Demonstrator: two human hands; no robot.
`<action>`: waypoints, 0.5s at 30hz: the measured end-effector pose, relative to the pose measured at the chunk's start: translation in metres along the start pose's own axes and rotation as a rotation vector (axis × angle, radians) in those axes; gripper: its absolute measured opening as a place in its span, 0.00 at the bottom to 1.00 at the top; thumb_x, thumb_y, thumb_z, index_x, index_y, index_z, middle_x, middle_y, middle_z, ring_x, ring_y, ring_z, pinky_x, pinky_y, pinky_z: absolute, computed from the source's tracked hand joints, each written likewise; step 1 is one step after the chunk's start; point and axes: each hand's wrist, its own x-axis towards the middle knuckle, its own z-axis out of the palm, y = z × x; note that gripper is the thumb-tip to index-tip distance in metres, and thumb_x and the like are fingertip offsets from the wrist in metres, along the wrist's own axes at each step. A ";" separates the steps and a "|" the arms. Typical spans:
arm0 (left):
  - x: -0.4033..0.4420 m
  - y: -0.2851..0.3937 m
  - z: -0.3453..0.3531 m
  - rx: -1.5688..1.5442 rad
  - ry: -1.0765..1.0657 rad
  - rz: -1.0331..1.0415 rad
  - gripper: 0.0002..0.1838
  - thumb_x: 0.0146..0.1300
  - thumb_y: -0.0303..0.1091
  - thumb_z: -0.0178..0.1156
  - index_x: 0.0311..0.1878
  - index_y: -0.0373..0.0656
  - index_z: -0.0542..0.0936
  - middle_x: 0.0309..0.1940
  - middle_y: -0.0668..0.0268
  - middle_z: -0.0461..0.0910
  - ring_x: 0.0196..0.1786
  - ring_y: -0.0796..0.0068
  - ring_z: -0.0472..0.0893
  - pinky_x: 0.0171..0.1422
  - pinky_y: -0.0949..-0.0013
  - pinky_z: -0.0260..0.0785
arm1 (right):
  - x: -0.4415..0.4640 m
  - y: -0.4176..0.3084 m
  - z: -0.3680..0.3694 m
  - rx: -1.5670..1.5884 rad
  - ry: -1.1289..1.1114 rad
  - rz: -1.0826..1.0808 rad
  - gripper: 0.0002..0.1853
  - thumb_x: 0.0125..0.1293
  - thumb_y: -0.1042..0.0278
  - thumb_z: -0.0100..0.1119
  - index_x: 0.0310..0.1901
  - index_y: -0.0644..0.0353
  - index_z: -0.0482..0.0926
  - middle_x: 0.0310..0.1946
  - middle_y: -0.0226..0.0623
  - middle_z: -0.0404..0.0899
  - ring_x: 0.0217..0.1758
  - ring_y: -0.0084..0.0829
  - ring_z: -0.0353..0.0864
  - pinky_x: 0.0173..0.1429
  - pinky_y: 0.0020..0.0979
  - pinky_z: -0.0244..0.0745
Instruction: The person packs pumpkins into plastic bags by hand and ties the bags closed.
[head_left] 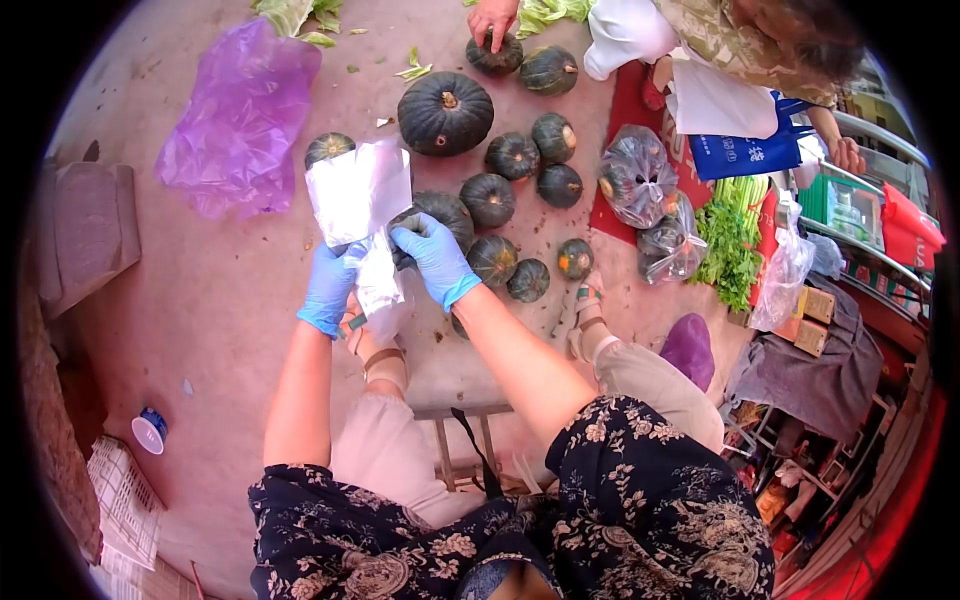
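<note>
Both my hands wear blue gloves and hold a crumpled whitish plastic bag (362, 190) in front of me. My left hand (335, 285) grips its lower left side, fingers closed. My right hand (433, 252) pinches the bag's right edge, fingers bent together. Just above the bag, a small dark green pumpkin (329, 148) is partly covered. A large dark green pumpkin (446, 113) sits farther up on the floor. Several smaller pumpkins (488, 200) lie right of my right hand, one of them (575, 259) with an orange patch.
Another person's hand (494, 18) touches a pumpkin at the top. A second person stands at upper right by a blue bag (745, 150). Bagged pumpkins (637, 178) and celery (735, 235) lie right. A purple plastic bag (240, 120) lies upper left; a paper cup (149, 430) lower left.
</note>
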 end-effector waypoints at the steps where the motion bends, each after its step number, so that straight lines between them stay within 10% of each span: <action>1: 0.000 0.000 -0.001 0.002 0.018 0.000 0.14 0.61 0.29 0.57 0.49 0.34 0.76 0.40 0.67 0.79 0.40 0.79 0.76 0.45 0.74 0.70 | 0.002 0.003 -0.001 0.088 0.040 0.015 0.13 0.62 0.70 0.56 0.47 0.64 0.74 0.27 0.29 0.77 0.26 0.20 0.74 0.33 0.22 0.72; 9: 0.001 -0.010 0.001 0.099 0.030 0.091 0.12 0.62 0.28 0.55 0.47 0.34 0.78 0.37 0.69 0.78 0.38 0.81 0.74 0.43 0.75 0.68 | 0.003 0.021 0.004 -0.340 0.111 -0.289 0.09 0.60 0.71 0.59 0.40 0.66 0.76 0.25 0.28 0.76 0.26 0.16 0.71 0.30 0.20 0.69; 15: 0.008 -0.012 -0.023 0.067 0.169 0.107 0.11 0.63 0.30 0.54 0.45 0.36 0.78 0.36 0.71 0.77 0.37 0.83 0.72 0.43 0.76 0.66 | 0.003 0.006 -0.010 0.206 0.167 -0.066 0.06 0.64 0.65 0.57 0.34 0.57 0.75 0.27 0.27 0.77 0.26 0.18 0.73 0.31 0.21 0.70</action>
